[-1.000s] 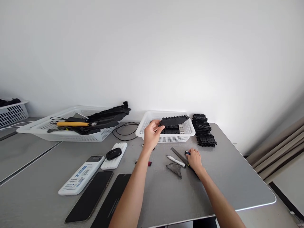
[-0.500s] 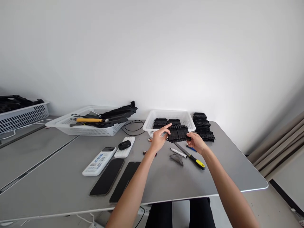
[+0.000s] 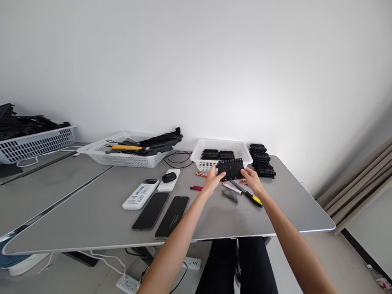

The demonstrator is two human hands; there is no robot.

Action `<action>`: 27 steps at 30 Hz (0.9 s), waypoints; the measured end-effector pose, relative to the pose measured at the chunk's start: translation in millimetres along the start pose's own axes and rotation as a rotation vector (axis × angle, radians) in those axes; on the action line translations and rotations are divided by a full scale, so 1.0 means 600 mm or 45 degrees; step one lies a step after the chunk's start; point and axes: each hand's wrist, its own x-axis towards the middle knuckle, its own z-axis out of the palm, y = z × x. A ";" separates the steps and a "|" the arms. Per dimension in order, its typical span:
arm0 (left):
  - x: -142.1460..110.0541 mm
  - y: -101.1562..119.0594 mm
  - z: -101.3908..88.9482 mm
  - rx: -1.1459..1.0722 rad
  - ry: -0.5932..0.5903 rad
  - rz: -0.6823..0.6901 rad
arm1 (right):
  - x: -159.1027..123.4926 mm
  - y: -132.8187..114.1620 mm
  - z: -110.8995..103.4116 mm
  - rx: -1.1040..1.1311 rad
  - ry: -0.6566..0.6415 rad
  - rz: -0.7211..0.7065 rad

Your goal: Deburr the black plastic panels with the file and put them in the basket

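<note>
A flat black plastic piece with toothed long edges [image 3: 230, 169] is held up between my two hands, in front of the right-hand white basket [image 3: 208, 165]. My left hand [image 3: 213, 179] grips its left end, thumb on the near face. At the right end, my right hand [image 3: 250, 179] pinches it between thumb and fingers. Similar black pieces [image 3: 218, 154] lie in that basket, and more are piled in a stack [image 3: 261, 160] to its right. Below the held piece lie a white marker [image 3: 232, 188], a yellow-and-black handled tool [image 3: 252, 199] and a crumpled grey scrap [image 3: 230, 195].
Left of my arms lie two dark phones [image 3: 150, 211], white power banks [image 3: 141, 194] and a black earbud case [image 3: 169, 177]. Another white basket [image 3: 122, 160] holds black parts and a yellow-handled tool. A grey basket [image 3: 39, 141] stands far left. A red cutter-like item [image 3: 196, 188] lies near my left wrist.
Both hands still hold the black piece, which now shows a smoother face. My left index finger has come down from its top edge and the left thumb lies across the front. The view has shifted.
</note>
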 end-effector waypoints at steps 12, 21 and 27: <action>0.053 -0.036 -0.011 0.008 0.189 0.068 | -0.024 0.134 -0.070 -1.230 -0.181 0.084; 0.087 -0.044 -0.010 -0.157 0.259 -0.040 | -0.041 0.126 -0.100 -0.886 -0.281 0.101; 0.097 -0.078 -0.032 -0.229 0.317 -0.056 | -0.103 0.082 -0.106 -0.113 -0.049 0.100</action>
